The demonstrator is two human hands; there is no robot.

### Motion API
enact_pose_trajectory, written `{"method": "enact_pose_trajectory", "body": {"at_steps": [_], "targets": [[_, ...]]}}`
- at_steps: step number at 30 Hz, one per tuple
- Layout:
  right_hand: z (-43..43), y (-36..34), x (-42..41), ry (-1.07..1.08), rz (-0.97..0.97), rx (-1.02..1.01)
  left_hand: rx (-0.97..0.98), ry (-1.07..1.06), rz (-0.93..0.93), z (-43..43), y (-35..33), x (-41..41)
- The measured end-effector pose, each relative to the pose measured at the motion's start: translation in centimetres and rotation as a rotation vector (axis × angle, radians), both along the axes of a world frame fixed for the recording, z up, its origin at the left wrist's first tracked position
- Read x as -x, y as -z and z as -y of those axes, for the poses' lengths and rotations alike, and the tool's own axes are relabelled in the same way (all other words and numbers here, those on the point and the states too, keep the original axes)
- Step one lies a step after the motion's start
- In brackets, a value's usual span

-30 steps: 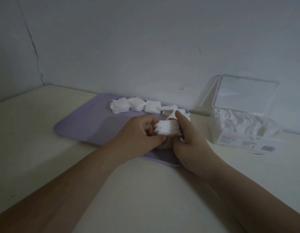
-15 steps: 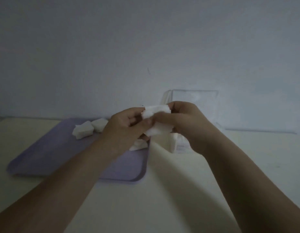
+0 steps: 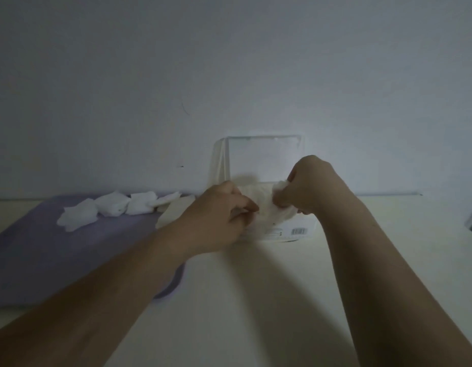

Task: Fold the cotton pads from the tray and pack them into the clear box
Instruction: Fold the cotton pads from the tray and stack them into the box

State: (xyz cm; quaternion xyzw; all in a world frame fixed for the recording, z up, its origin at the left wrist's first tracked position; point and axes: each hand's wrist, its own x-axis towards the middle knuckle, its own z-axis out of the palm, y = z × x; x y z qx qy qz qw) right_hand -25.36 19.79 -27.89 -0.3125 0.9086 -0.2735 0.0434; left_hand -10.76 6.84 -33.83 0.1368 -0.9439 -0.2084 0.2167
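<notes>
I see the right hand point(image 3: 314, 186) pinching a pad point(image 3: 281, 185) over the open box point(image 3: 295, 230). The left hand point(image 3: 216, 218) curls its fingers at the box front, grip unclear in this dimness. Spare pads point(image 3: 110, 207) line the tray point(image 3: 44, 247).

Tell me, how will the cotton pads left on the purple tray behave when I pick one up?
Probably floppy: the cotton pads on the tray lie crumpled with uneven edges. Likely light, being small and fluffy. That soft surface should hardly slip between fingers.
</notes>
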Motion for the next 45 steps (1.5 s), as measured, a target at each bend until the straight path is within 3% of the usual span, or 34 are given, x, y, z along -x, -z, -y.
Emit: {"method": "enact_pose_trajectory", "body": {"at_steps": [11,18,21,32,36,39,42,45], "targets": [[1.7,2.7,-1.1,0.021,-0.209,-0.058,-0.049,-0.009,-0.017,0.1,-0.1,-0.1],[2.8,2.9,-1.8,-0.08,-0.024,-0.076,-0.107,0.034,-0.031,0.4,0.2,-0.3],[2.6,2.6,-2.0,-0.082,0.004,-0.04,-0.19,-0.02,-0.138,0.7,0.6,-0.6],[2.8,2.1,-4.6,-0.165,-0.052,-0.059,-0.245,-0.136,-0.261,0.5,2.9,-0.5],[2.6,0.6,-5.9,-0.089,-0.297,-0.136,-0.218,-0.09,-0.189,0.6,2.3,-1.8],[3.4,0.4,-8.4,-0.184,-0.424,0.167,-0.095,-0.199,-0.164,2.3,1.5,-4.1],[4.7,2.0,-11.3,-0.378,-0.165,0.459,0.074,-0.307,0.042,4.3,1.2,-7.2],[5.8,5.4,-13.2,-0.491,-0.014,0.497,-0.046,-0.26,0.235,4.9,2.4,-9.5]]}}
